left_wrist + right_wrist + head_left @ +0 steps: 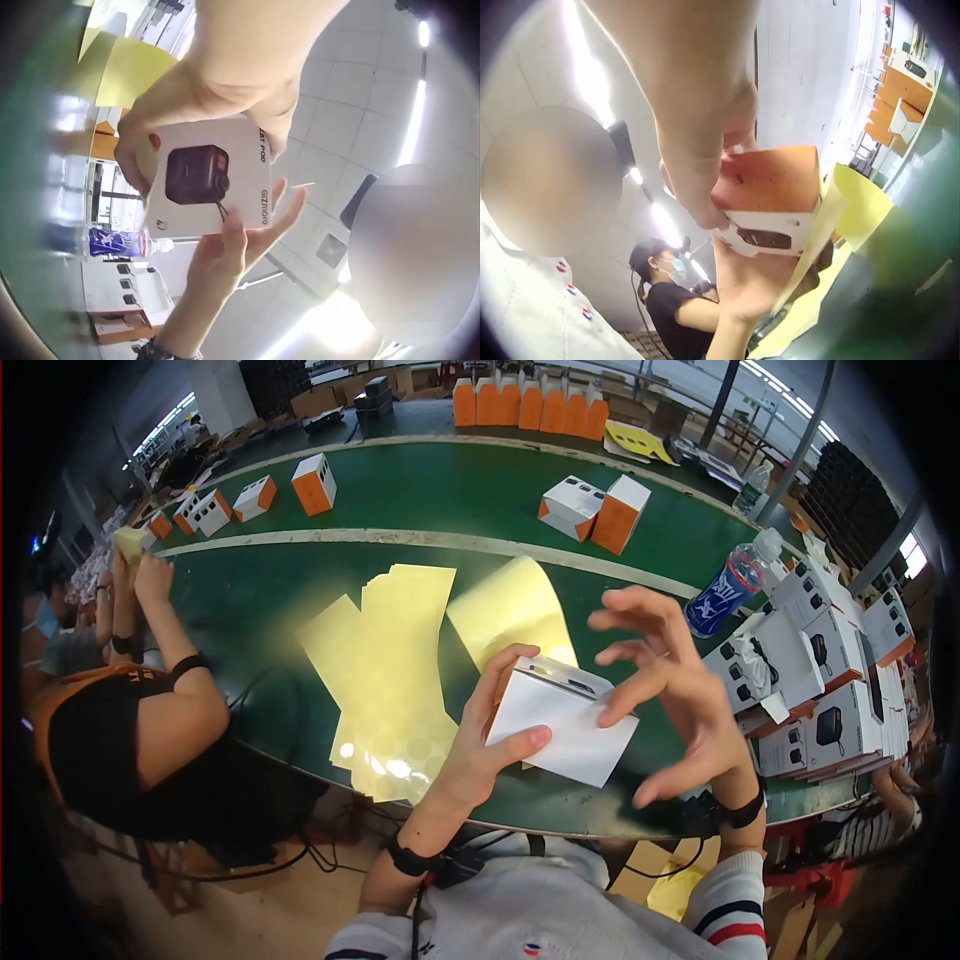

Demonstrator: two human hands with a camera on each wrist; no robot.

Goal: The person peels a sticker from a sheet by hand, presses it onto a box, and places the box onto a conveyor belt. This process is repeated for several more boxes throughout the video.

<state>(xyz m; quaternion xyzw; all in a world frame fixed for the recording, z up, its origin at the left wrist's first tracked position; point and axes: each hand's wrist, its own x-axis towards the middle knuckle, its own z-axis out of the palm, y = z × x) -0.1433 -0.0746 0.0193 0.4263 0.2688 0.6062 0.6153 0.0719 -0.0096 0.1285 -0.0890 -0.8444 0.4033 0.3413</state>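
My left hand [480, 750] grips a small white box [560, 725] above the near edge of the green table [250, 600], thumb across its near face and fingers over its top. In the left wrist view the box [217, 180] shows a printed black device, and the left hand [217, 67] pinches it from above. My right hand [680, 690] hovers at the box's right side with fingers spread, one fingertip touching its edge. In the right wrist view a finger of the right hand [697, 112] presses the box's orange and white side [772, 195].
Yellow sheets [390, 660] lie on the table left of the box. A water bottle [730, 590] and stacked white boxes [830, 670] stand at the right. Orange and white boxes [595, 510] sit on the far belt. Another person [130, 710] works at my left.
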